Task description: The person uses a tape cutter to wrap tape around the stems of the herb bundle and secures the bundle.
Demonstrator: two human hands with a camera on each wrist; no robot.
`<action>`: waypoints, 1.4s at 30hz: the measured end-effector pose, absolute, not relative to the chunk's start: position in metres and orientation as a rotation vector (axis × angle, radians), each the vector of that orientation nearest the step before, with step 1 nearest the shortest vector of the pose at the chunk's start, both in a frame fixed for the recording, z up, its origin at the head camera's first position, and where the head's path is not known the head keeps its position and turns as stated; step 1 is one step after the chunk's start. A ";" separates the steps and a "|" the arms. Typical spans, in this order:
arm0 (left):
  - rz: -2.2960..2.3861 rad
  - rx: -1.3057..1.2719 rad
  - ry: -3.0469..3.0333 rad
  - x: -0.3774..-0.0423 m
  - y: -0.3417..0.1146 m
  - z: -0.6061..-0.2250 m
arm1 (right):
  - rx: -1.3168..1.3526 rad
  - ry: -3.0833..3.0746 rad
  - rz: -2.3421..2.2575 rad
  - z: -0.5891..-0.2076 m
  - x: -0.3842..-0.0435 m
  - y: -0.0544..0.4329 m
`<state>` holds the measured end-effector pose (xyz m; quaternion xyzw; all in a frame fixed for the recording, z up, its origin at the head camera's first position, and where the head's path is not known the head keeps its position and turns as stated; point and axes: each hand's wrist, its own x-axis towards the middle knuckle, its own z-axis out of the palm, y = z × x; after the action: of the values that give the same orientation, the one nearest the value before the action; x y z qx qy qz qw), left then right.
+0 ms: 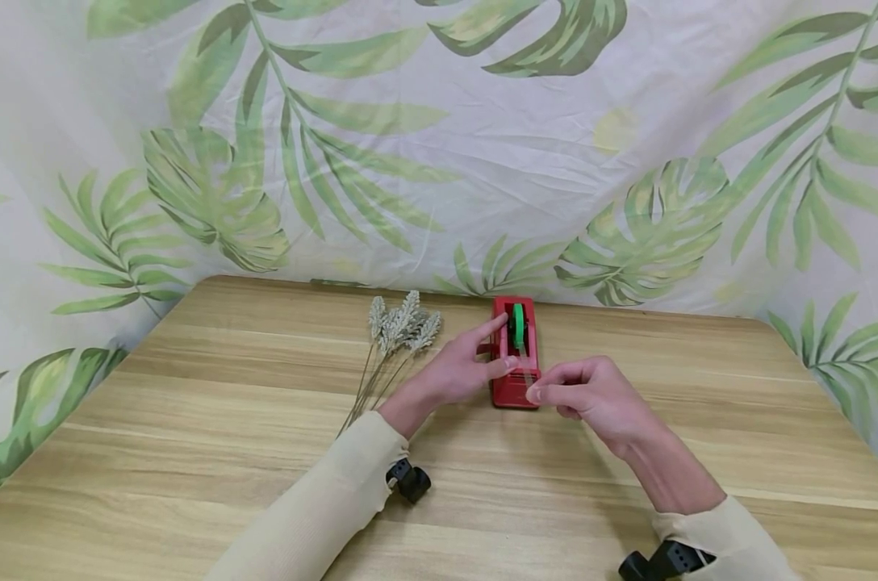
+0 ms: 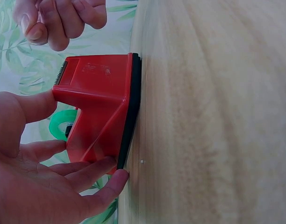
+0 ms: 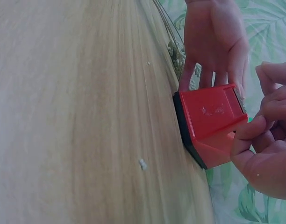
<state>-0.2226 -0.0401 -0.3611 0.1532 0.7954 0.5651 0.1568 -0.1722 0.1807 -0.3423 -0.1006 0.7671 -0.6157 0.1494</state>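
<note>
A red tape dispenser point(image 1: 514, 394) with a black base stands on the wooden table, a green roll of tape point(image 1: 519, 326) seated in it. My left hand point(image 1: 459, 369) rests against its left side with fairly straight fingers, the thumb touching near the toothed cutter point(image 2: 61, 73). From the roll, a clear strip of tape point(image 1: 525, 365) runs over the front of the dispenser. Its free end is pinched between thumb and index finger of my right hand point(image 1: 591, 401), just right of the dispenser's front. In the left wrist view, the right hand point(image 2: 63, 21) hovers beyond the cutter.
Several dried flower stems with pale grey heads point(image 1: 403, 327) lie left of the dispenser, partly behind the left forearm. A leaf-print cloth point(image 1: 482, 161) hangs along the table's back edge. Small white crumbs point(image 3: 142, 164) lie on the wooden table point(image 1: 228, 387).
</note>
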 end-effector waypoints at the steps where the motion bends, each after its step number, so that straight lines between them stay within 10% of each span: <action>1: 1.616 0.437 2.275 -0.222 -0.040 -0.361 | -0.290 2.204 -1.767 -0.342 -0.172 0.181; 42: 1.596 0.440 2.302 -0.223 -0.041 -0.362 | -0.592 2.138 -1.663 -0.345 -0.173 0.191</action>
<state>-0.2234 -0.0407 -0.3621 0.1535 0.8024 0.5563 0.1525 -0.1729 0.1910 -0.3454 -0.2098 0.7581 -0.5896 0.1833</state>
